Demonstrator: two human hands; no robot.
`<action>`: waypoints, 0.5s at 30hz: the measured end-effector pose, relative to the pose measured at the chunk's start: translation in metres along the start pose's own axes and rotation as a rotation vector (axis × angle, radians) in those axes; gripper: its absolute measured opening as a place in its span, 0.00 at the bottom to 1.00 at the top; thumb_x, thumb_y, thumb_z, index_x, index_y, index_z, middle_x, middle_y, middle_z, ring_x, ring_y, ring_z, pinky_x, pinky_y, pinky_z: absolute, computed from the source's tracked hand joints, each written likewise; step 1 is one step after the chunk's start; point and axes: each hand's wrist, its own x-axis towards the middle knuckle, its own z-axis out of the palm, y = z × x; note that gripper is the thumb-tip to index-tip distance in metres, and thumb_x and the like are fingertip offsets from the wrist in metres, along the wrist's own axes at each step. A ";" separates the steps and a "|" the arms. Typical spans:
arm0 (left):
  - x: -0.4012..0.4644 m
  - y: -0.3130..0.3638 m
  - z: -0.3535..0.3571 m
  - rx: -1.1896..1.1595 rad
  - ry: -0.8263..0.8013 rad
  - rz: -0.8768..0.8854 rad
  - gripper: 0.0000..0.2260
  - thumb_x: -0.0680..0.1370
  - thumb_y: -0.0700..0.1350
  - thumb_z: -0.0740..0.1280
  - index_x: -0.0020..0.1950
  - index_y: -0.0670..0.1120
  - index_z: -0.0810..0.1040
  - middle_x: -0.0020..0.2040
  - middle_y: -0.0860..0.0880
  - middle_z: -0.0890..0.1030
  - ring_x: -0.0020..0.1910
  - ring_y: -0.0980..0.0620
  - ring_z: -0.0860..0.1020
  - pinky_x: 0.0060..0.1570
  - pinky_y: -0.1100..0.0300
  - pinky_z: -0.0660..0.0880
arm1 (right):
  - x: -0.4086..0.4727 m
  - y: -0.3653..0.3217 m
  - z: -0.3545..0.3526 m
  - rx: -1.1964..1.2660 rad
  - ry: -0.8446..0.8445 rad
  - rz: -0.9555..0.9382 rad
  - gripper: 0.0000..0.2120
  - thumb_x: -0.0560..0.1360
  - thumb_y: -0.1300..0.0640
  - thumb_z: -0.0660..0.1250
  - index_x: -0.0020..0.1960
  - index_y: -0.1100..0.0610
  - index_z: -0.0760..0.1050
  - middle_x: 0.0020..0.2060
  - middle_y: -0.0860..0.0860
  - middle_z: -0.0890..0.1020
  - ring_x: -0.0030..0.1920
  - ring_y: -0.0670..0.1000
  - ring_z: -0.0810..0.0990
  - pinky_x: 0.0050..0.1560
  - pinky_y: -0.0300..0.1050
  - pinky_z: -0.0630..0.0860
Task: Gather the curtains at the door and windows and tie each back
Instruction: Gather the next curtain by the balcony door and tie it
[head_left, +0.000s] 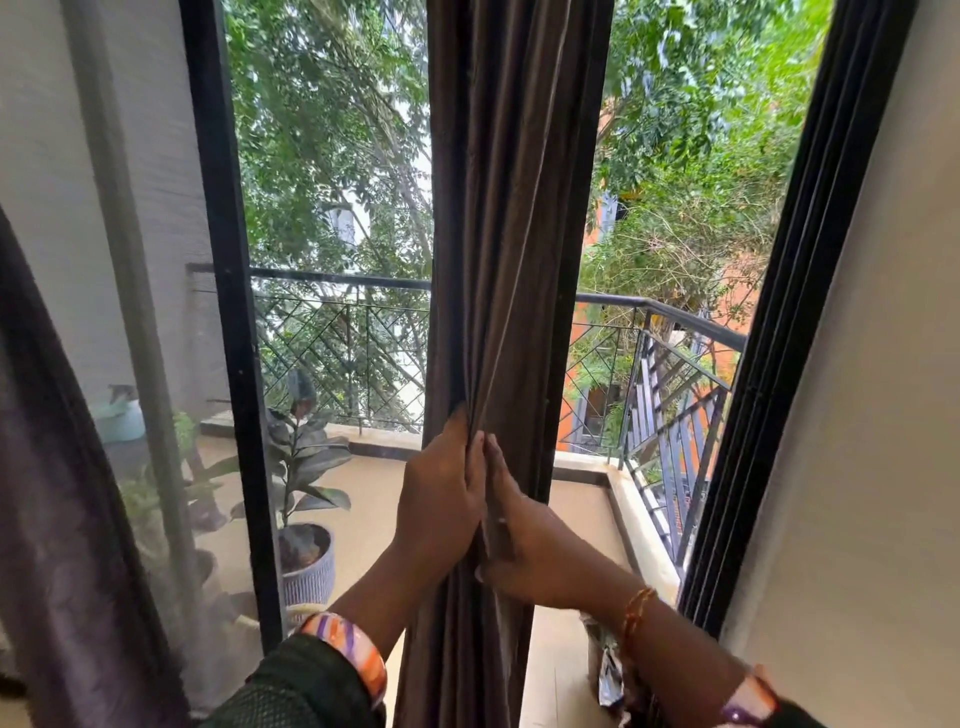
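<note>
A brown curtain (511, 218) hangs in a narrow bunch down the middle of the open balcony door. My left hand (441, 499) grips its folds from the left at waist height. My right hand (524, 540) holds the same folds from the right, fingers pointing up along the cloth, the two hands almost touching. A second dark curtain (57, 519) hangs at the far left edge, partly out of view. No tie-back is visible.
The black door frame (234, 364) stands left of the curtain and the frame's right side (789, 364) meets a pale wall. Outside are a balcony railing (665, 317), a potted plant (306, 525) and trees.
</note>
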 end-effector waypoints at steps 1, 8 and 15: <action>-0.001 0.000 -0.003 0.022 -0.009 0.011 0.16 0.72 0.36 0.66 0.59 0.34 0.74 0.27 0.41 0.78 0.23 0.50 0.74 0.29 0.67 0.63 | 0.000 -0.001 -0.011 0.052 -0.016 0.003 0.53 0.65 0.55 0.67 0.75 0.47 0.32 0.71 0.59 0.66 0.66 0.60 0.71 0.60 0.52 0.74; -0.014 0.032 0.013 0.414 -0.210 0.140 0.46 0.52 0.35 0.78 0.66 0.29 0.60 0.17 0.46 0.72 0.12 0.50 0.69 0.12 0.63 0.57 | 0.001 -0.073 -0.102 0.616 0.431 -0.164 0.13 0.76 0.51 0.65 0.60 0.50 0.72 0.50 0.44 0.82 0.50 0.43 0.81 0.49 0.41 0.80; 0.003 0.052 -0.002 0.159 -0.377 0.226 0.37 0.72 0.58 0.63 0.75 0.48 0.51 0.36 0.45 0.82 0.32 0.45 0.80 0.27 0.59 0.69 | 0.000 -0.072 -0.128 0.013 0.692 -0.049 0.14 0.72 0.68 0.59 0.56 0.59 0.73 0.43 0.55 0.78 0.37 0.49 0.77 0.28 0.28 0.66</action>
